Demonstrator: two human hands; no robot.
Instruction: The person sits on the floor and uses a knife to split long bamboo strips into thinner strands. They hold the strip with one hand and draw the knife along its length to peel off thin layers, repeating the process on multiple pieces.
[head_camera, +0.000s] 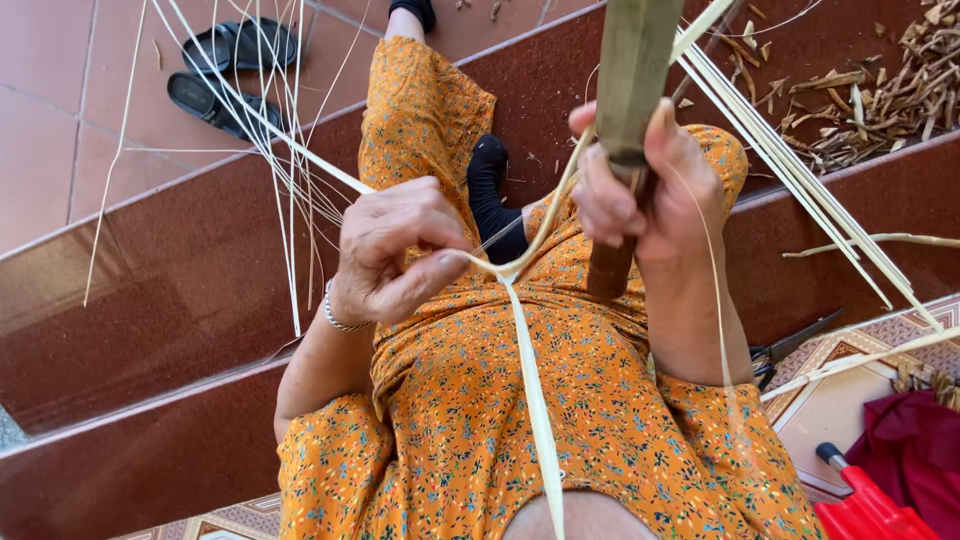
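Observation:
My left hand (395, 250) pinches a thin pale bamboo strip (535, 400) that runs down over my lap in orange flowered cloth. My right hand (645, 190) grips the wooden handle of a knife (610, 262) whose broad greenish blade (635, 70) points up and out of view. The strip splits at a point between the two hands, with one thin sliver curving up to the blade. More long pale strips (790, 160) fan out to the right behind the blade.
I sit on dark red stone steps (150, 290). Thin slivers (270, 130) spread at the left above a pair of black sandals (225, 70). Bamboo scraps (870, 100) lie upper right. Scissors (790, 345), a red tool (865, 505) and dark red cloth (915, 445) lie at right.

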